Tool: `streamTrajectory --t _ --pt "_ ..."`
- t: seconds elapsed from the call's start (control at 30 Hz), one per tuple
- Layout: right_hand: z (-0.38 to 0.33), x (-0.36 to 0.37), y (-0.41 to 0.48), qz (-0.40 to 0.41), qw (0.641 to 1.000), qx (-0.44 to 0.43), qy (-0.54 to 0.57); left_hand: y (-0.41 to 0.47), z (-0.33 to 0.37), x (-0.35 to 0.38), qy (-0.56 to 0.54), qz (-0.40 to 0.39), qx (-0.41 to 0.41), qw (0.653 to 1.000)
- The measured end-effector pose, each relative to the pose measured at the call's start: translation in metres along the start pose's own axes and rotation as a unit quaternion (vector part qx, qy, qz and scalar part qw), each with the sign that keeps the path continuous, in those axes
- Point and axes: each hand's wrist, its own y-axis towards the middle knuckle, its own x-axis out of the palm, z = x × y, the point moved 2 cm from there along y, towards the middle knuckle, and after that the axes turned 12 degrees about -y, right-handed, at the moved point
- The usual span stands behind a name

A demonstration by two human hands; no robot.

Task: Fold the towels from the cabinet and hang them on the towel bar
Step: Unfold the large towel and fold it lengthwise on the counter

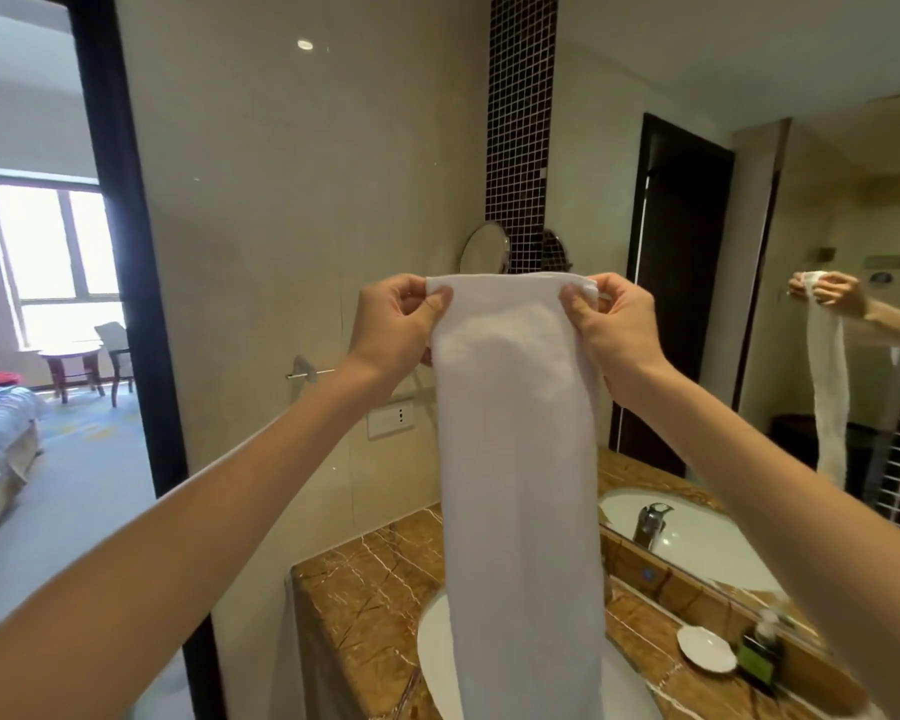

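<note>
A long white terry-cloth towel (520, 459), folded lengthwise into a narrow, soft-napped strip, hangs straight down in front of the person, its lower end dropping out of view over the white oval ceramic basin (437, 662). Both bare hands grip its top edge: the left hand (396, 324) pinches the upper left corner between thumb and curled fingers, and the right hand (611, 324) pinches the upper right corner the same way, so both are closed on the cloth with the top edge stretched level between them. Under the towel lies the brown marble worktop (365, 584), glossy and veined with pale lines; on its right side sits a small white scalloped dish (706, 649) beside a blurred green-and-dark dispenser (759, 652) whose label cannot be read. Beyond the hands, a chrome towel bar (307, 374) is fixed to the smooth beige tiled wall (292, 200), with a white rectangular socket plate (391, 419) just right of it. Higher up, a round chrome swivel mirror (485, 249) sits against a vertical strip of small black mosaic tiles (520, 122). The big wall mirror (853, 210) on the right reflects the hanging cloth.
</note>
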Motion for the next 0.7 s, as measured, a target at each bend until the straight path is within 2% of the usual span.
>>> streamTrajectory --t 0.23,0.7 --pt "0.091 0.053 -0.025 -0.063 0.993 0.074 -0.064 -0.039 -0.080 -0.037 0.051 0.006 -0.103 0.993" --pt "0.168 0.141 -0.043 -0.142 0.983 0.082 -0.084 -0.066 -0.156 -0.107 0.141 0.071 -0.136 0.978"
